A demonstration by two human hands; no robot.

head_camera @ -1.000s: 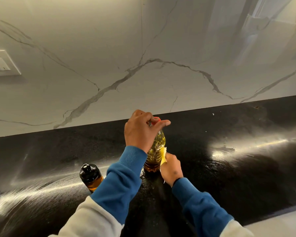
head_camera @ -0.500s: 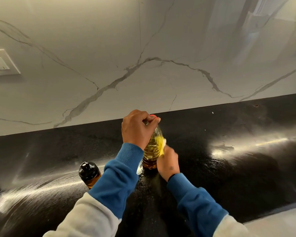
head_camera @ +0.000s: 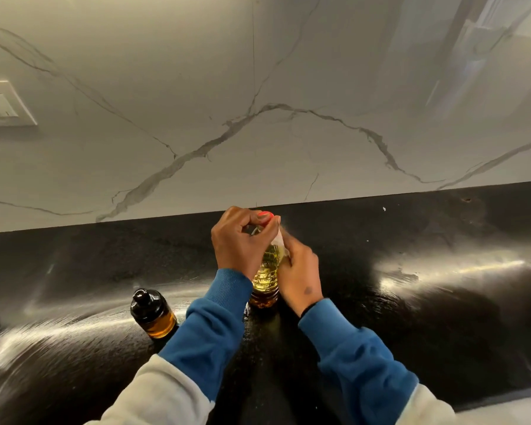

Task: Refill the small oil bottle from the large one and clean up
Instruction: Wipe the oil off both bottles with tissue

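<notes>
Black glossy counter (head_camera: 411,302), marble wall (head_camera: 258,72)

We observe moderate, warm indoor lighting, with the marble backsplash (head_camera: 258,87) evenly lit and the black countertop (head_camera: 442,302) dark apart from bright streaks of glare at its left and right, and soft reflections cross the upper right of the wall. We note wide-angle distortion that bows the countertop's back edge and stretches the wall socket (head_camera: 0,104) at the left margin. We find the centre reasonably sharp, with slight motion blur on the right hand (head_camera: 301,271) and softness toward the lower corners.
</notes>
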